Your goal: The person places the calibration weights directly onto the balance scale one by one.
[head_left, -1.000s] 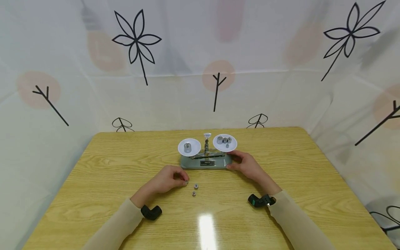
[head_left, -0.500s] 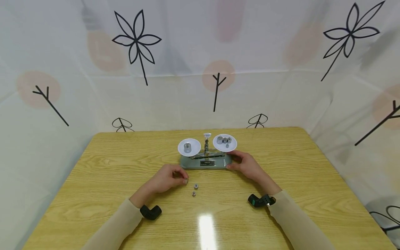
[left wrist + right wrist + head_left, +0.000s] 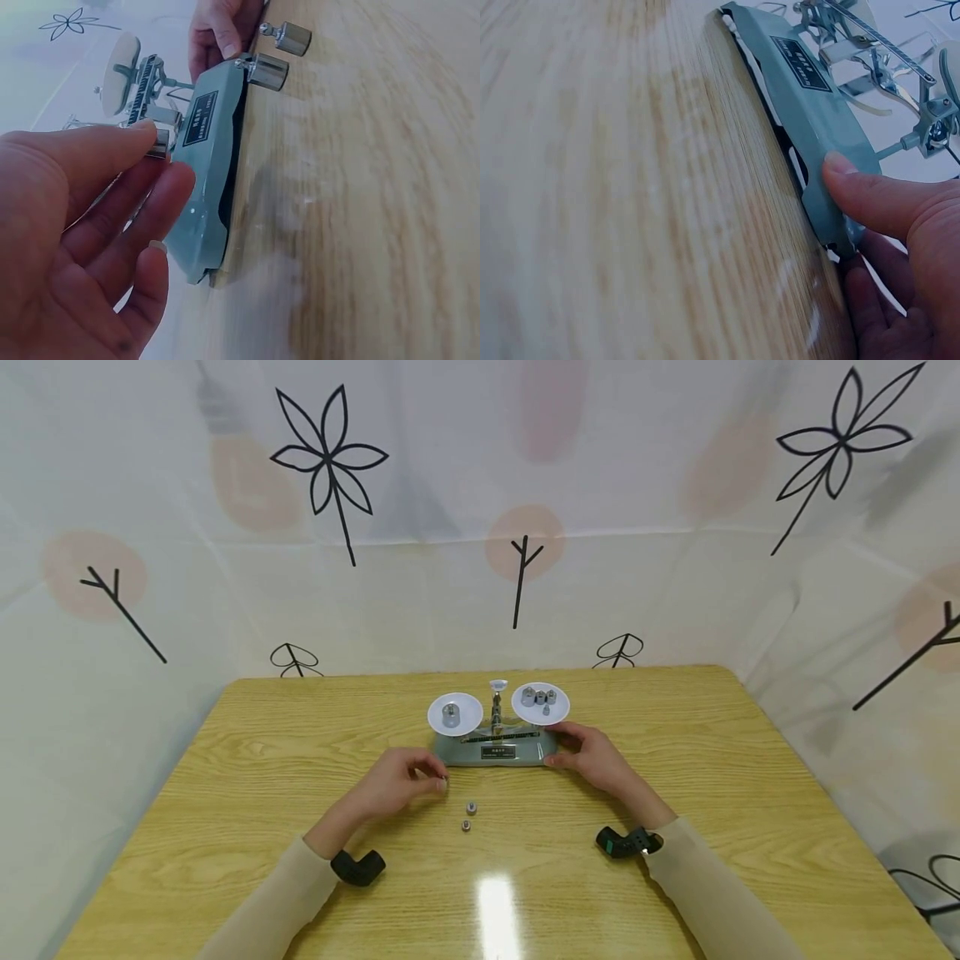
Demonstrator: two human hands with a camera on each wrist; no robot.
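My left hand [image 3: 397, 781] pinches a small metal balance weight [image 3: 160, 144] between thumb and fingertips, just in front of the left end of a grey-green balance scale [image 3: 457, 752]. At the scale's right end my right hand [image 3: 596, 760] grips the base, its thumb [image 3: 844, 166] on the front face and the other fingers behind. One large weight [image 3: 451, 716] sits on the left pan [image 3: 470, 720]. The right pan [image 3: 523, 714] bears several smaller weights [image 3: 528, 696]. Two little weights, one [image 3: 471, 808] behind the other [image 3: 466, 826], stand on the table before the scale.
The wood-grain table [image 3: 300, 727] ends at a pale curtain [image 3: 420, 602] printed with flowers. A black wrist device [image 3: 358, 867] sits at the left sleeve, another [image 3: 626, 842] at the right.
My left hand has risen slightly and drawn back toward the scale's left end with the small weight in its fingertips. The right hand stays on the base.
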